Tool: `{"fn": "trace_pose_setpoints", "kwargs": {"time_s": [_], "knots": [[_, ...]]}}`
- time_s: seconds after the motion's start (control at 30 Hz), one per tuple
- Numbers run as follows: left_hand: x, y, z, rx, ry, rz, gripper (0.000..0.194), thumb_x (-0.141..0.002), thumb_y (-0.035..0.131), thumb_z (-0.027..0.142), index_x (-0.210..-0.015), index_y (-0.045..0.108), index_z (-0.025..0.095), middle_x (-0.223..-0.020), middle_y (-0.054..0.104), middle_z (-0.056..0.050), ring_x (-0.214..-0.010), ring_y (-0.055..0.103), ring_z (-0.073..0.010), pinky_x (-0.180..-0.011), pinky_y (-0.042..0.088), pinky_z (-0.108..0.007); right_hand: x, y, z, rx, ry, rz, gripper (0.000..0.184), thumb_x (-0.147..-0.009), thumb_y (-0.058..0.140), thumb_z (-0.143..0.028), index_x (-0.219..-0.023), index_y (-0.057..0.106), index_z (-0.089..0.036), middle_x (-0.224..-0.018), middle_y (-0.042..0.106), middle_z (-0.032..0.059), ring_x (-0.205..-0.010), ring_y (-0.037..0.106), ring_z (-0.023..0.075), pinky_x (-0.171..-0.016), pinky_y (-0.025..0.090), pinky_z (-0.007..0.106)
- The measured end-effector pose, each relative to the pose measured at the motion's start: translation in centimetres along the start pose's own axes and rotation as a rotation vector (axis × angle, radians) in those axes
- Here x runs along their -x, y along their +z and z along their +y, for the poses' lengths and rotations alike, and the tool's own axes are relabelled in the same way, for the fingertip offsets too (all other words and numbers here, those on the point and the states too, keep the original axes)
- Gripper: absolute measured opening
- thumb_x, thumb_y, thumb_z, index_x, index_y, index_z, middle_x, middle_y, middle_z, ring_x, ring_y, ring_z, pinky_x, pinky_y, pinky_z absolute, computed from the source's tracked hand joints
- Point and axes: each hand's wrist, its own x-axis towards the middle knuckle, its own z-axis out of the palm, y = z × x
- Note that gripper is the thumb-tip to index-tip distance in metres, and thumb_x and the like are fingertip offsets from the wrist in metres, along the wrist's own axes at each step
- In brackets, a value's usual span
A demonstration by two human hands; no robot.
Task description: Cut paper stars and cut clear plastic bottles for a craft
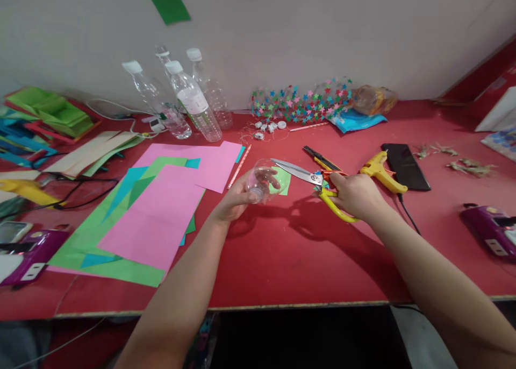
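My left hand (237, 197) is closed around a clear, rounded piece of plastic (269, 182), which looks like a cut bottle end. In my right hand (357, 194) are scissors (300, 174) with yellow handles, the blades pointing left toward the plastic. Whether the blades touch its rim I cannot tell. Beneath the plastic lies a small light-green paper piece (283, 181). Beyond my right hand lies a box cutter (318, 158), and a yellow glue gun (382, 172) is just to its right. Orange and coloured bits by my right fingers are partly hidden.
Pink, green and blue paper sheets (155, 213) cover the left side. Several plastic bottles (193, 97) stand along the wall. A star-covered clear cylinder (300, 101) lies at the back, with a black phone (405, 166) to the right. Purple power strips (489, 229) sit at both sides.
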Motion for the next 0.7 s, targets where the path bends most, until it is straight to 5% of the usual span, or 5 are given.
{"fn": "trace_pose_setpoints", "kwargs": {"time_s": [0.1,0.27,0.33,0.47,0.7], "knots": [[-0.5,0.0,-0.4,0.003,0.052,0.095,0.069,-0.065,0.076,0.051,-0.124,0.056,0.022,-0.112,0.064,-0.011,-0.089,0.064,-0.0212,-0.075,0.051,-0.032,0.1,-0.4,-0.8,-0.095,0.033,-0.048,0.065,-0.092,0.023,-0.068,-0.090,0.062,-0.016,-0.064,0.066,0.0112,-0.059,0.060,0.0234,-0.052,0.018,0.029],[-1.0,0.7,-1.7,-0.228,0.237,0.429,0.049,-0.083,0.060,0.056,-0.121,0.053,0.026,-0.118,0.059,-0.008,-0.102,0.062,-0.0204,-0.093,0.048,-0.038,0.4,-1.1,-2.3,-0.317,0.145,-0.106,0.060,-0.090,0.029,-0.071,-0.075,0.057,-0.020,-0.065,0.065,0.0090,-0.058,0.059,0.0209,-0.050,0.025,0.027],[-0.9,1.1,-2.0,-0.364,0.256,0.435,0.053,-0.086,0.056,0.057,-0.128,0.047,0.027,-0.125,0.055,-0.010,-0.111,0.058,-0.0232,-0.099,0.044,-0.044,0.6,-1.3,-2.8,-0.348,0.168,-0.135,0.060,-0.090,0.029,-0.071,-0.074,0.056,-0.021,-0.066,0.065,0.0086,-0.058,0.059,0.0204,-0.050,0.025,0.026],[-0.6,1.9,-2.1,-0.552,0.258,0.484,0.075,-0.070,0.078,0.049,-0.130,0.039,0.027,-0.125,0.053,-0.010,-0.113,0.055,-0.0260,-0.100,0.042,-0.048,0.7,-1.2,-3.3,-0.237,0.164,-0.138,0.063,-0.091,0.025,-0.071,-0.082,0.059,-0.019,-0.067,0.067,0.0108,-0.061,0.062,0.0229,-0.050,0.022,0.028],[-0.6,2.3,-1.3,-0.639,0.304,0.518,0.059,-0.071,0.079,0.034,-0.119,0.046,0.027,-0.118,0.056,-0.007,-0.107,0.055,-0.0222,-0.098,0.042,-0.043,0.7,-0.9,-2.9,-0.062,0.166,-0.063,0.068,-0.091,0.022,-0.072,-0.095,0.061,-0.017,-0.067,0.068,0.0131,-0.065,0.067,0.0279,-0.050,0.018,0.029]]}}
